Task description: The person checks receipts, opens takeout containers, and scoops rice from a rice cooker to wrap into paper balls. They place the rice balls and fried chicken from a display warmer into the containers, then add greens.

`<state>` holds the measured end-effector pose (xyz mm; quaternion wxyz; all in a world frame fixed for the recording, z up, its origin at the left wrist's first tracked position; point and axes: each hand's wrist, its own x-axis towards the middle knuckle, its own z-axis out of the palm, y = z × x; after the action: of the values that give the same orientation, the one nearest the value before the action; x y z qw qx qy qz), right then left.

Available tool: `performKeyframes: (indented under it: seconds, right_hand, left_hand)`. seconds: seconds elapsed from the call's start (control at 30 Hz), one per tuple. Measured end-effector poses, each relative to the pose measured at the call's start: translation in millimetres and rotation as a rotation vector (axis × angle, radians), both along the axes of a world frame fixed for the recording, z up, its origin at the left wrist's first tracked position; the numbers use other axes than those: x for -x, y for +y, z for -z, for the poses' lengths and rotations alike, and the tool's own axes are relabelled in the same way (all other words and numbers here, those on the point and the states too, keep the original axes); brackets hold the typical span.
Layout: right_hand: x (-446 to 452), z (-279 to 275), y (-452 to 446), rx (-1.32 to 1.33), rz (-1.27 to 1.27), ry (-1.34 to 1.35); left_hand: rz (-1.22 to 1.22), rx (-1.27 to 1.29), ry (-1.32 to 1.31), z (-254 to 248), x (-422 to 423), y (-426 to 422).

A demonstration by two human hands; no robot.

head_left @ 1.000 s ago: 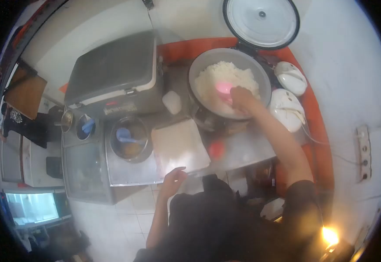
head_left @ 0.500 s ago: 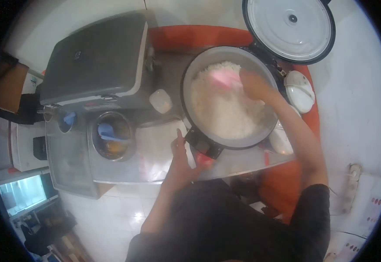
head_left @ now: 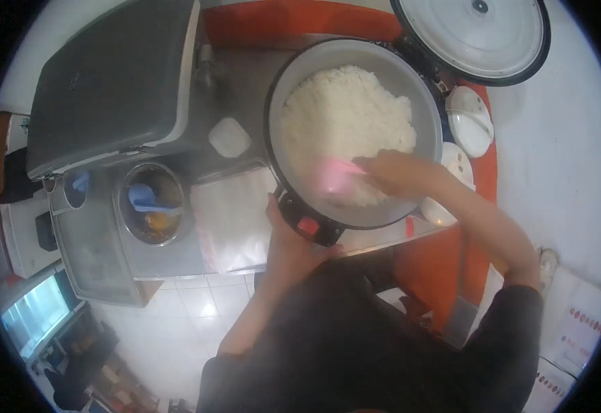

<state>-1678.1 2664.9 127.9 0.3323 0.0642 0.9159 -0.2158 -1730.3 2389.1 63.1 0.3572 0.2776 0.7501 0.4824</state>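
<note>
A large rice cooker [head_left: 271, 117] stands with its lid [head_left: 476, 38] raised, and white rice [head_left: 348, 113] is heaped inside. My right hand [head_left: 396, 172] is closed around the handle of a pink rice paddle [head_left: 336, 177]. The paddle's blade is at the near side of the rice, blurred by motion. At the cooker's front, my left hand [head_left: 293, 244] grips the black latch block with its red button [head_left: 308, 225]. The thumb lies along the block's left side, while the other fingers are partly hidden beneath it.
Left of the cooker lie a stack of wrapping paper [head_left: 235, 220] and a small white container [head_left: 230, 138]. Further left stand a steel bowl [head_left: 124, 210] with a blue ladle [head_left: 142, 196] and a grey cooler box [head_left: 114, 82]. White lidded containers [head_left: 469, 124] sit right of the cooker.
The pink paddle and my right hand have moved from the far side of the rice to the near side. My left hand has closed up against the latch block. The camera view has shifted.
</note>
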Motion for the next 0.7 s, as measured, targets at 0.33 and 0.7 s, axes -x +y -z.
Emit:
performKeyframes:
  seconds: [0.33,0.7]
  right_hand:
    - [-34,15,15,0.305,0.196,-0.017]
    - [-1,38,21,-0.413,0.387,0.357]
  left_hand:
    - [0.037,-0.036,0.154,10,-2,-1]
    - [0.032,-0.002,0.129,4,-1,-2]
